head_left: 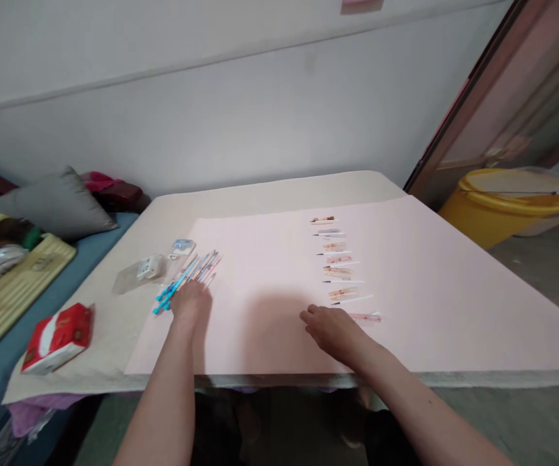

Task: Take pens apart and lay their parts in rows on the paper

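My left hand (pixel 188 303) lies over a loose pile of slim pens (pixel 206 262), several of them bright blue at the near end. Its fingers reach down among them and are mostly hidden, so their grip does not show. On the right, my right hand (pixel 332 330) hovers low over the pink sheet (pixel 260 259), fingers loosely bent and slightly apart, with nothing visible in them. Just beyond its wrist side lies a pinkish pen piece (pixel 367 317). Above that runs a column of small groups, patterned pen pieces (pixel 344 294) beside thin white sticks with dark tips (pixel 352 299), like pen refills.
Left of the pile are a clear plastic case (pixel 131 277), a small white box (pixel 149 266) and a blue-and-white packet (pixel 183 246). A red tissue pack (pixel 61 336) sits near the table's left corner. A yellow bin (pixel 483 207) stands beyond the right edge.
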A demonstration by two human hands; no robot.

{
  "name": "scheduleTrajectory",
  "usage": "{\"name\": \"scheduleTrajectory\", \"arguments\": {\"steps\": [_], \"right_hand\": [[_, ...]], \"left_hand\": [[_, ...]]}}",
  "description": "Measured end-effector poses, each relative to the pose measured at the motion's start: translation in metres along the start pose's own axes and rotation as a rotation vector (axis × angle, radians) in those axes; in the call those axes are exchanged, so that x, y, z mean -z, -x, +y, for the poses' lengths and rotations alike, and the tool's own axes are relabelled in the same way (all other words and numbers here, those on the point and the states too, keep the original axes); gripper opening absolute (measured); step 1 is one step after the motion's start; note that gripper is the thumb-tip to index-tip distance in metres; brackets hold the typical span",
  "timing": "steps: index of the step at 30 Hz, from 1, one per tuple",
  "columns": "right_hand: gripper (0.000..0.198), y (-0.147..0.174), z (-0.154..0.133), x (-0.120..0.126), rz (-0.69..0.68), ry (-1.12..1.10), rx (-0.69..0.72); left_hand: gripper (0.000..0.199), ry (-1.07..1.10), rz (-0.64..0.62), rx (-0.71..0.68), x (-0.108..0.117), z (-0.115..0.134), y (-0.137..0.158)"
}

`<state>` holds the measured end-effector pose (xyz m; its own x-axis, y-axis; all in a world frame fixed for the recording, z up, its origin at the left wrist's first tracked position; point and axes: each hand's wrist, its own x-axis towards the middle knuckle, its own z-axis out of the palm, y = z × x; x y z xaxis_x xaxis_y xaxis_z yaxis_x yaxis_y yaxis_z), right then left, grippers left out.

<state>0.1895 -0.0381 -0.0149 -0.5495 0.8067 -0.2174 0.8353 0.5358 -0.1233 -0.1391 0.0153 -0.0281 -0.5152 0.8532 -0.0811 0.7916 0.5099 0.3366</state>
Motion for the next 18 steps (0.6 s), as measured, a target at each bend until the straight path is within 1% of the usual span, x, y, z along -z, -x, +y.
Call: {"name": "scheduleTrajectory", "arguments": {"steps": [2, 4, 6, 8, 10, 12, 13, 14, 16, 18], "right_hand": [[0.016, -0.001, -0.002, 0.0, 0.026, 0.003, 0.013], [0.015, 0.0, -0.004, 0.002, 0.054, 0.002, 0.03], [0.015, 0.002, -0.005, 0.006, 0.081, -0.004, 0.03], [0.016, 0.007, -0.003, 0.011, 0.106, -0.028, 0.0], [0.017, 0.013, 0.001, 0.018, 0.14, -0.09, -0.051], [0.019, 0.019, 0.004, 0.025, 0.198, -0.202, -0.089], [0.02, 0.021, 0.004, 0.029, 0.238, -0.271, -0.087], [0.02, 0.023, 0.004, 0.033, 0.273, -0.347, -0.069], [0.02, 0.024, 0.001, 0.038, 0.352, -0.542, -0.032], [0.019, 0.025, -0.007, 0.041, 0.391, -0.765, -0.015]], "left_hand": [[0.015, -0.054, -0.018, -0.007, -0.003, 0.0, -0.001], [0.014, -0.1, -0.027, -0.021, -0.001, 0.002, -0.003], [0.014, -0.133, -0.027, -0.038, 0.006, 0.005, -0.005], [0.014, -0.148, -0.015, -0.071, 0.015, 0.01, -0.005], [0.012, -0.085, -0.015, -0.162, 0.022, 0.019, 0.001], [0.01, 0.135, -0.051, -0.249, 0.026, 0.031, 0.017], [0.01, 0.323, -0.116, -0.297, 0.026, 0.038, 0.028], [0.013, 0.525, -0.198, -0.317, 0.025, 0.046, 0.041], [0.021, 0.856, -0.329, -0.302, 0.025, 0.061, 0.07], [0.03, 1.041, -0.472, -0.292, 0.026, 0.074, 0.097]]}}
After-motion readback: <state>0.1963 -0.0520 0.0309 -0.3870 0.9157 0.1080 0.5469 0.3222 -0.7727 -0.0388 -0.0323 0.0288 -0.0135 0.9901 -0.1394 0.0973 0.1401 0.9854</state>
